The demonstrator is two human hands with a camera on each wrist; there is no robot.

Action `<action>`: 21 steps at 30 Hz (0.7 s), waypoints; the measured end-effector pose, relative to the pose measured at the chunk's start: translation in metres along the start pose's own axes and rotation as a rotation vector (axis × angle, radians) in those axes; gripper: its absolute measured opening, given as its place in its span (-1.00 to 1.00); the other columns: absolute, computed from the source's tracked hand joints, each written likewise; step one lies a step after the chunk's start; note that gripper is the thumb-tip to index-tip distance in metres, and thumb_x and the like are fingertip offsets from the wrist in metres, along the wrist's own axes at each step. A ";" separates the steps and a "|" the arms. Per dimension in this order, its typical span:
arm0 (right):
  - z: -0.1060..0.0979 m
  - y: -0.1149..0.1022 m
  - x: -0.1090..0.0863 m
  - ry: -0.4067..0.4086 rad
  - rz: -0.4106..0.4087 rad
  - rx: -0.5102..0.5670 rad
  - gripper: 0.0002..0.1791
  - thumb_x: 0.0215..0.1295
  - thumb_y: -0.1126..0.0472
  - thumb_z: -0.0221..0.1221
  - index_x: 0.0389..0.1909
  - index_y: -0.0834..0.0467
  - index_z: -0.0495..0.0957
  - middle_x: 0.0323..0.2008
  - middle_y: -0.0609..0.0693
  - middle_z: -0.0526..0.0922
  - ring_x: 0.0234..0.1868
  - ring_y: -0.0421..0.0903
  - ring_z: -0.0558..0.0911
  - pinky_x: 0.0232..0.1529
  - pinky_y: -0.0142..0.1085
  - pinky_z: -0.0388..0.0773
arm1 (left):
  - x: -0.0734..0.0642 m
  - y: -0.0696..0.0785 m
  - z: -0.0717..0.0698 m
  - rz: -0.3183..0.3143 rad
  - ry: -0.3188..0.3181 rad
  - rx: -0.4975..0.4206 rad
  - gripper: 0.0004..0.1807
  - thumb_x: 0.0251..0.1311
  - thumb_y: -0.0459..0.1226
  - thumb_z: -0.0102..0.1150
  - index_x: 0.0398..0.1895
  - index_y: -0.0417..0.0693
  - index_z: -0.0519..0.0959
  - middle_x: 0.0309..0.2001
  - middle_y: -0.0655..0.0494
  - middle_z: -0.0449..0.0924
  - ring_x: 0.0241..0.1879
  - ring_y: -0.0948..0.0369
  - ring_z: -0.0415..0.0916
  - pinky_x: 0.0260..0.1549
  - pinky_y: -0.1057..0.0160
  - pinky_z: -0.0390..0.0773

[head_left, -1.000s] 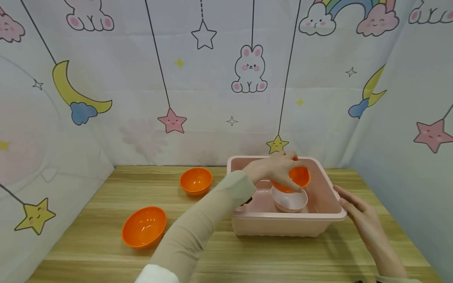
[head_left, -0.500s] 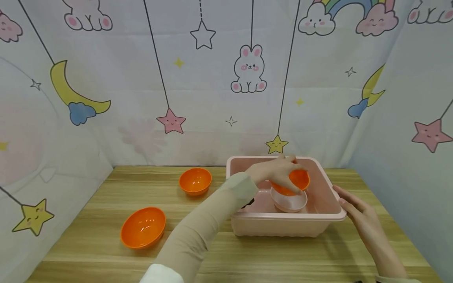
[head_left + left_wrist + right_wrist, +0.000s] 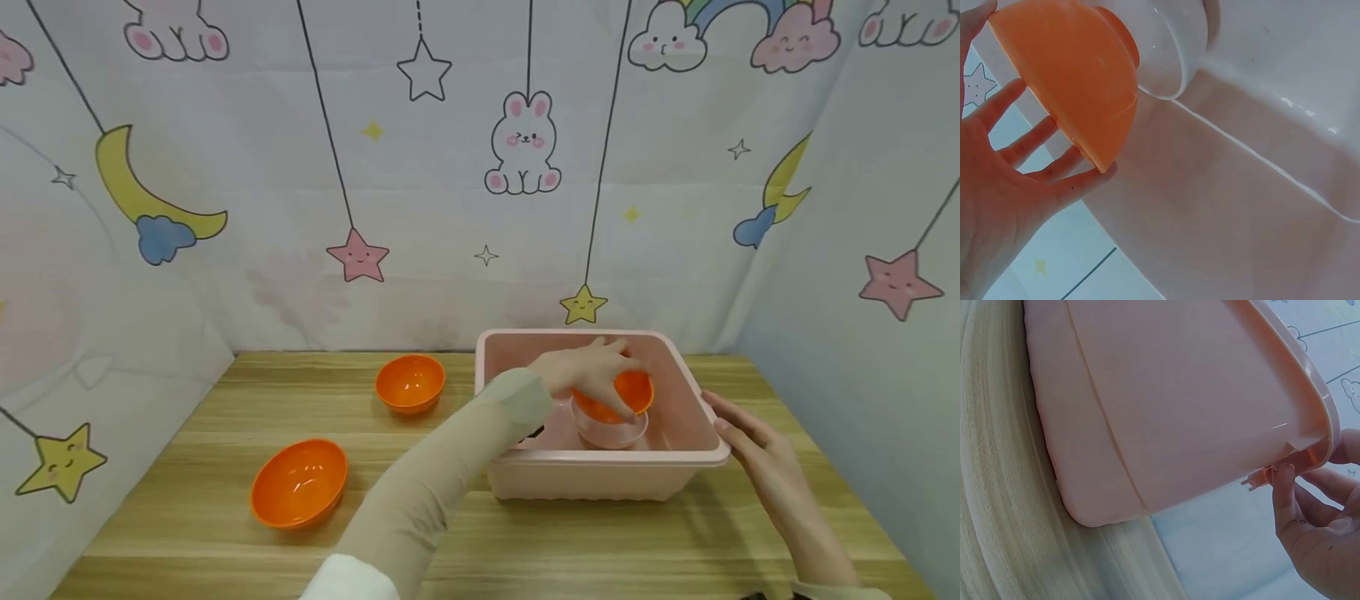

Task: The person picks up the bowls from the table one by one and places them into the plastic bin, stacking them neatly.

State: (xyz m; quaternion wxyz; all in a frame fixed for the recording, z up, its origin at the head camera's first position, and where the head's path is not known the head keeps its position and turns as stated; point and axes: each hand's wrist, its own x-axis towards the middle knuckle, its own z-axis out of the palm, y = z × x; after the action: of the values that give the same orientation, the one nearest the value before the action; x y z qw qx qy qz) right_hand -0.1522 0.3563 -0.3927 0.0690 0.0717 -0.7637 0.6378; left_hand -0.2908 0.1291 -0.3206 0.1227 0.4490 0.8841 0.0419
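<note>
My left hand (image 3: 588, 373) grips an orange bowl (image 3: 634, 392) by its rim, inside the pink plastic tub (image 3: 607, 457). In the left wrist view the fingers spread along the rim of that orange bowl (image 3: 1072, 81), and its base sits at the mouth of a white bowl (image 3: 1175, 44). The head view shows the white bowl (image 3: 611, 433) on the tub floor beneath it, partly covered. My right hand (image 3: 761, 450) holds the tub's right rim; in the right wrist view its thumb and fingers curl round the rim at a corner of the tub (image 3: 1179, 406).
Two more orange bowls stand on the wooden table (image 3: 525, 550) left of the tub: a smaller bowl (image 3: 410, 383) at the back and a larger bowl (image 3: 300, 485) nearer the front. A printed curtain (image 3: 435, 183) encloses the back and both sides.
My left hand has lowered the orange bowl slightly, further into the white bowl. The right hand keeps its hold on the tub. The head view has shifted a little.
</note>
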 end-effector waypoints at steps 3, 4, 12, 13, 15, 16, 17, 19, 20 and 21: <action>0.000 -0.001 0.000 -0.001 0.002 0.000 -0.48 0.47 0.19 -0.02 0.41 0.19 0.23 0.17 -0.51 0.46 0.13 -0.67 0.40 -0.01 -0.73 0.36 | 0.002 0.000 0.001 0.002 -0.010 -0.002 -0.20 0.02 0.24 0.24 0.38 0.39 0.26 0.37 0.12 0.11 0.38 -0.03 0.05 0.19 0.09 0.43; 0.000 -0.001 0.001 -0.001 0.001 0.000 -0.48 0.47 0.19 -0.02 0.40 0.19 0.23 0.17 -0.51 0.46 0.12 -0.67 0.40 -0.01 -0.73 0.36 | 0.003 0.000 0.002 0.000 -0.013 -0.001 -0.19 0.02 0.24 0.25 0.38 0.39 0.26 0.38 0.12 0.11 0.38 -0.03 0.05 0.19 0.09 0.42; 0.000 -0.002 0.001 0.003 0.002 -0.011 -0.47 0.47 0.18 -0.02 0.41 0.18 0.23 0.15 -0.51 0.46 0.12 -0.66 0.41 -0.02 -0.72 0.38 | 0.007 0.001 0.007 -0.025 -0.053 0.027 -0.19 0.01 0.26 0.24 0.38 0.42 0.26 0.42 0.13 0.06 0.37 0.03 0.06 0.21 0.06 0.40; 0.001 -0.002 0.001 0.004 0.005 -0.017 -0.47 0.47 0.17 -0.01 0.41 0.18 0.23 0.16 -0.51 0.46 0.12 -0.66 0.41 -0.02 -0.72 0.38 | 0.008 0.001 0.008 -0.025 -0.057 0.033 -0.19 0.01 0.26 0.23 0.38 0.42 0.25 0.43 0.13 0.05 0.37 0.02 0.07 0.23 0.06 0.38; 0.001 -0.003 0.001 0.007 0.009 -0.029 -0.47 0.47 0.16 -0.01 0.41 0.17 0.24 0.16 -0.51 0.46 0.12 -0.67 0.40 -0.03 -0.73 0.37 | 0.008 0.001 0.008 -0.025 -0.061 0.042 -0.19 0.02 0.26 0.23 0.39 0.42 0.25 0.44 0.13 0.05 0.39 -0.01 0.05 0.27 0.03 0.34; 0.001 -0.003 0.000 0.009 0.009 -0.035 -0.47 0.47 0.16 -0.01 0.41 0.17 0.24 0.16 -0.51 0.46 0.12 -0.67 0.40 -0.03 -0.73 0.37 | 0.008 0.001 0.009 -0.026 -0.064 0.047 -0.19 0.03 0.26 0.22 0.39 0.42 0.24 0.44 0.13 0.05 0.40 -0.02 0.05 0.30 0.02 0.31; 0.001 -0.003 0.000 0.010 0.007 -0.038 -0.47 0.47 0.16 -0.01 0.41 0.17 0.24 0.16 -0.52 0.45 0.12 -0.67 0.40 -0.03 -0.73 0.37 | 0.008 0.001 0.009 -0.027 -0.067 0.049 -0.19 0.03 0.26 0.22 0.39 0.42 0.24 0.44 0.13 0.04 0.42 -0.03 0.04 0.32 0.00 0.29; 0.001 -0.004 0.000 0.010 0.005 -0.040 -0.47 0.47 0.17 -0.01 0.40 0.18 0.24 0.16 -0.52 0.45 0.12 -0.67 0.39 -0.03 -0.73 0.37 | 0.009 0.001 0.010 -0.035 -0.073 0.051 -0.19 0.04 0.26 0.21 0.40 0.43 0.23 0.46 0.14 0.03 0.45 -0.04 0.01 0.35 -0.02 0.26; 0.001 -0.004 0.000 0.010 0.002 -0.041 -0.48 0.47 0.17 -0.01 0.40 0.18 0.24 0.16 -0.52 0.45 0.13 -0.67 0.39 -0.02 -0.73 0.36 | 0.009 0.001 0.010 -0.040 -0.074 0.047 -0.19 0.04 0.26 0.21 0.40 0.43 0.23 0.46 0.15 0.02 0.46 -0.04 -0.01 0.35 -0.03 0.25; 0.001 -0.004 0.000 0.010 0.000 -0.042 -0.48 0.47 0.18 -0.02 0.40 0.18 0.24 0.17 -0.52 0.45 0.13 -0.67 0.39 -0.02 -0.73 0.36 | 0.009 0.001 0.011 -0.044 -0.078 0.043 -0.19 0.04 0.26 0.21 0.40 0.44 0.22 0.46 0.15 0.02 0.47 -0.04 -0.02 0.35 -0.04 0.25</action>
State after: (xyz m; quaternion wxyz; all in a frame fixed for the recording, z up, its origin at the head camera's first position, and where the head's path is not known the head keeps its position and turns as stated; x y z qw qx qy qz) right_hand -0.1511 0.3544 -0.3893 0.0744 0.0671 -0.7766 0.6219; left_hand -0.2923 0.1369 -0.3325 0.1481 0.4332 0.8890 0.0026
